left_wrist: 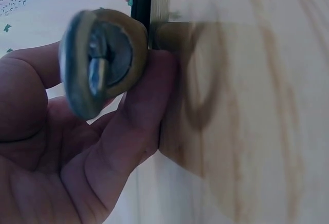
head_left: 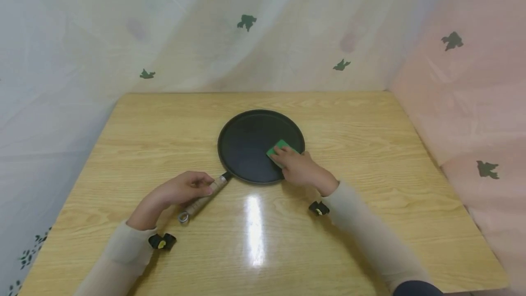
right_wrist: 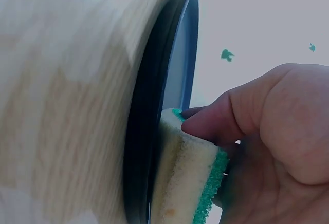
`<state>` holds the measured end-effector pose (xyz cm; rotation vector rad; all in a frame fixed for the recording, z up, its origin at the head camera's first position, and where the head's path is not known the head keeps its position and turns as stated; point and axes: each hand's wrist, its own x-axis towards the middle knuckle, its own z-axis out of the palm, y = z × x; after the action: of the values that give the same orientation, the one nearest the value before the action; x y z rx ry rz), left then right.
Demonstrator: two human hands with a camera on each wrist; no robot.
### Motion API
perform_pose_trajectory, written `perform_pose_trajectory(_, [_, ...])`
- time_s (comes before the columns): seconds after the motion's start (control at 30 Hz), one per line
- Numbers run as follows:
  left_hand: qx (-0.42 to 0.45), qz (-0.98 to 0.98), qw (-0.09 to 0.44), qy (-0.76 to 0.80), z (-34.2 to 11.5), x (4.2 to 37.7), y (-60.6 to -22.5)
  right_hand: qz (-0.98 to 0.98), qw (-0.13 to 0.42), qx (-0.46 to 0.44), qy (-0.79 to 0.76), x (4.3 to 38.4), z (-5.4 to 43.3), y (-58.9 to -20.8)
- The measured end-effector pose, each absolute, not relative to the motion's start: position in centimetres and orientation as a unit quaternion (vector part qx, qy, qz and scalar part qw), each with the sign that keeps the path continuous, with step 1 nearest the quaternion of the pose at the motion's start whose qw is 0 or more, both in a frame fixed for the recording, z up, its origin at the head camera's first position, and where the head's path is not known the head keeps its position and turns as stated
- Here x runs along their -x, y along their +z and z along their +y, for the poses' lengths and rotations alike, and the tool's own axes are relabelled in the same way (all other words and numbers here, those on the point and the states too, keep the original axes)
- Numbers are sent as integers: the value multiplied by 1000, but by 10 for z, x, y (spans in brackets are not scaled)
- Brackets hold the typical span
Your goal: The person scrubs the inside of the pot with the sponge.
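A flat, round black frying pan (head_left: 250, 138) lies on the wooden table, its handle pointing toward the lower left in the head view. My left hand (head_left: 181, 189) holds the wrapped handle (head_left: 200, 203), with the thumb on one side and fingers beneath, as the left wrist view shows. A metal hanging ring (left_wrist: 77, 64) tips the handle. On the pan's right part, my right hand (head_left: 301, 169) grips a scouring sponge (right_wrist: 185, 178) between thumb and fingers. The sponge's green scrubbing layer (head_left: 281, 144) faces up; its pale yellow foam side is against the pan.
The light wooden table (head_left: 353, 127) reaches back to a pale cloth backdrop (head_left: 185, 22) with bird shapes. A pinkish cloth (head_left: 468, 104) hangs along the right side. Small black bands (head_left: 162, 241) hang by the sleeves.
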<state>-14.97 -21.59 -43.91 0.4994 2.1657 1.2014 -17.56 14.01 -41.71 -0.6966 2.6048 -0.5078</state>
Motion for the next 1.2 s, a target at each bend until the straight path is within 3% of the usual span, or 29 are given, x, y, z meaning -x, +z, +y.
perform_pose_trajectory(0.63, [-189,816,308,451,-218,148,-437,922,196,272,-195,159,113,-422])
perform_pose_trajectory(1.2, [-197,811,308,456,-217,148,-434,900,218,313,-212,185,81,-421])
